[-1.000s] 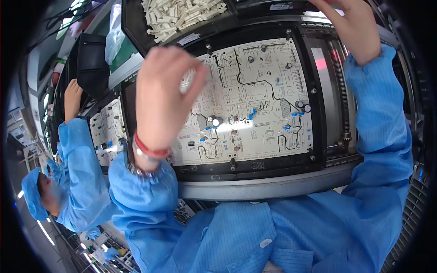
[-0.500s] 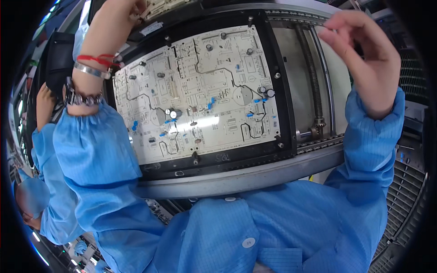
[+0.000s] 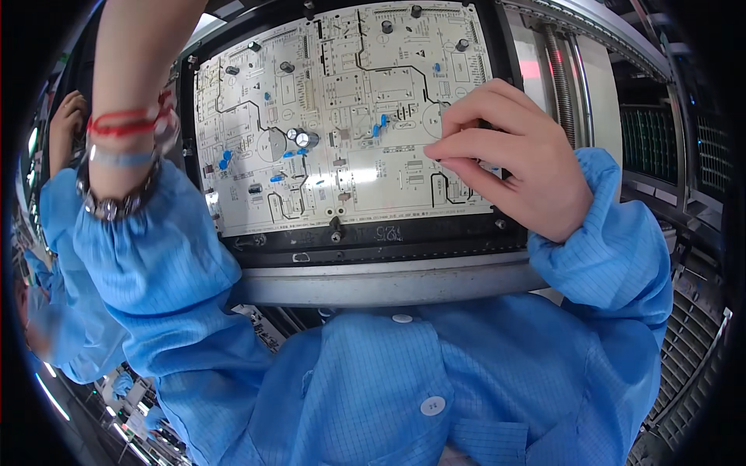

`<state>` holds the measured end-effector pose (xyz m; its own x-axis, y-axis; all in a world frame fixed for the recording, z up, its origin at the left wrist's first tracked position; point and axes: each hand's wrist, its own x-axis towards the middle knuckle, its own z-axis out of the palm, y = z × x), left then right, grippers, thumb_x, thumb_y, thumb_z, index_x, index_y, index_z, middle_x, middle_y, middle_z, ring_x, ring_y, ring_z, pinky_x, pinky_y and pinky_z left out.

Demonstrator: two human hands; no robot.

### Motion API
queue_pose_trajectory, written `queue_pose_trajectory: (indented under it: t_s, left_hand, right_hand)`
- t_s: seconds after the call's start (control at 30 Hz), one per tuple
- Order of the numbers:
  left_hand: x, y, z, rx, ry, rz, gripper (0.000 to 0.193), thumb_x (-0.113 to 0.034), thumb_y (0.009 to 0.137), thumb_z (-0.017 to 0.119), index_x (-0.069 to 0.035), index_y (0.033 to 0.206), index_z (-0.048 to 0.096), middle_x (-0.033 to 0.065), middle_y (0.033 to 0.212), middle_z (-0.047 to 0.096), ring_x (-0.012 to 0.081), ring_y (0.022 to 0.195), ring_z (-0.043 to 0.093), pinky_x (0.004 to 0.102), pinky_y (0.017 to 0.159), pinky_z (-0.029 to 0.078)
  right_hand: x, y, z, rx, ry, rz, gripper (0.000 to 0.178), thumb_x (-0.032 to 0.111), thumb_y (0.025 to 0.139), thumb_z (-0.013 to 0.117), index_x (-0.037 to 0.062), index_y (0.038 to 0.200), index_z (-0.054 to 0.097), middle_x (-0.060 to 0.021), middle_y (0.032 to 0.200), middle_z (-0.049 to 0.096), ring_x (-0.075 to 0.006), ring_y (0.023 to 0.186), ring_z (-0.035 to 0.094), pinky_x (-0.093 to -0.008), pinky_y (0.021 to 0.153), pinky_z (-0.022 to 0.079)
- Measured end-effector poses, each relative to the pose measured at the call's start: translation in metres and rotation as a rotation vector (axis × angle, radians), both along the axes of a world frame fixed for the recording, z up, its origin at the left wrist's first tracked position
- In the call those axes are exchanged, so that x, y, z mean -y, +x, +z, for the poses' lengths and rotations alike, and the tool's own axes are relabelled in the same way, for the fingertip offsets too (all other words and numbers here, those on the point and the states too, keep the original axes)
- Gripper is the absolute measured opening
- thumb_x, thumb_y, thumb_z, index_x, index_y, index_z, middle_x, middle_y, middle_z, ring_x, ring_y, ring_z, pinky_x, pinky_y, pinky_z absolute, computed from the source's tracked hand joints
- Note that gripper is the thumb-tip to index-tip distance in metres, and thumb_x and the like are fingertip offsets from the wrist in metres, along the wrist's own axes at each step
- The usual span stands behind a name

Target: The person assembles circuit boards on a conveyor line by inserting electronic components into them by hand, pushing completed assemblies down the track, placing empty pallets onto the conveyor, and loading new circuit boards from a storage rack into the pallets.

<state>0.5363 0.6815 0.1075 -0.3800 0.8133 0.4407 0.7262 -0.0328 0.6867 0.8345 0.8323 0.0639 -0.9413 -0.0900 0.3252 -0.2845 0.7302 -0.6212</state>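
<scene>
A pale printed circuit board [image 3: 373,186] with black traces lies in a black frame [image 3: 365,245] in front of me. Over its right part hovers my right hand [image 3: 521,159], thumb and fingers pinched together near the tips; whatever they may hold is too small or hidden to name. Two dark cylindrical capacitors [image 3: 303,139] stand at the board's middle left, among small blue disc parts [image 3: 379,124]. My left forearm [image 3: 128,70], with a red cord and bracelets at the wrist, reaches up past the board's left side; the hand itself is beyond the top edge.
A metal rail [image 3: 388,286] runs between my body and the frame. To the right are a threaded rod [image 3: 558,78] and a conveyor chain edge. Slatted racks [image 3: 684,334] stand at the far right. Another person's hand [image 3: 68,128] and blue sleeve are at the left.
My right hand has come down and left from beyond the frame to over the board's right part. My left hand has passed out of view at the top. The board sits higher in view.
</scene>
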Motion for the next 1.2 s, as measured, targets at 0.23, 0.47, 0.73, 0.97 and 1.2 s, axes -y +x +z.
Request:
queue_pose_trajectory:
  t_s: [0.23, 0.47, 0.73, 0.97, 1.2]
  left_hand:
    - [0.007, 0.116, 0.013, 0.565, -0.161, -0.067, 0.026, -0.003, 0.079, 0.07, 0.005, 0.103, 0.062, 0.0099, 0.092, 0.066, 0.0104, 0.076, 0.064, 0.0206, 0.069, 0.055]
    - [0.029, 0.123, -0.01, 0.624, -0.177, -0.185, 0.02, -0.004, 0.079, 0.068, 0.001, 0.098, 0.064, 0.0122, 0.113, 0.058, 0.009, 0.078, 0.056, 0.0226, 0.07, 0.047]
    - [0.023, 0.131, -0.025, 0.793, -0.224, -0.218, 0.037, 0.006, 0.078, 0.064, 0.005, 0.114, 0.059, 0.0136, 0.125, 0.051, 0.0164, 0.101, 0.059, 0.0279, 0.09, 0.049]
    - [0.022, 0.134, -0.022, 0.829, -0.27, -0.13, 0.041, 0.005, 0.079, 0.063, 0.004, 0.119, 0.055, 0.0137, 0.121, 0.056, 0.0151, 0.1, 0.059, 0.0269, 0.088, 0.05]
    - [0.019, 0.138, -0.027, 0.799, -0.207, -0.134, 0.038, 0.002, 0.08, 0.065, 0.003, 0.117, 0.058, 0.0144, 0.119, 0.058, 0.0138, 0.095, 0.061, 0.0265, 0.085, 0.051]
  right_hand:
    - [0.01, -0.007, -0.026, 0.023, 0.043, -0.06, 0.014, 0.002, 0.07, 0.071, 0.0053, 0.083, 0.066, -0.005, 0.082, 0.058, -0.0228, 0.081, 0.055, -0.0344, 0.074, 0.042]
    - [0.01, -0.004, -0.025, 0.014, 0.05, -0.068, 0.013, 0.002, 0.07, 0.071, 0.0048, 0.081, 0.064, -0.0048, 0.082, 0.058, -0.0234, 0.08, 0.054, -0.0344, 0.074, 0.042]
    - [0.007, -0.003, -0.02, 0.047, 0.015, -0.096, 0.012, -0.001, 0.071, 0.068, 0.0037, 0.078, 0.06, -0.006, 0.083, 0.057, -0.0243, 0.082, 0.053, -0.0349, 0.076, 0.042]
    - [0.012, -0.003, -0.014, 0.045, 0.05, -0.09, 0.011, -0.002, 0.071, 0.067, 0.0025, 0.078, 0.059, -0.0073, 0.082, 0.057, -0.0253, 0.082, 0.053, -0.0363, 0.077, 0.042]
    - [0.01, -0.003, -0.017, 0.085, 0.004, -0.067, 0.011, -0.002, 0.071, 0.066, 0.0021, 0.078, 0.059, -0.0082, 0.082, 0.057, -0.0266, 0.082, 0.054, -0.0368, 0.078, 0.043]
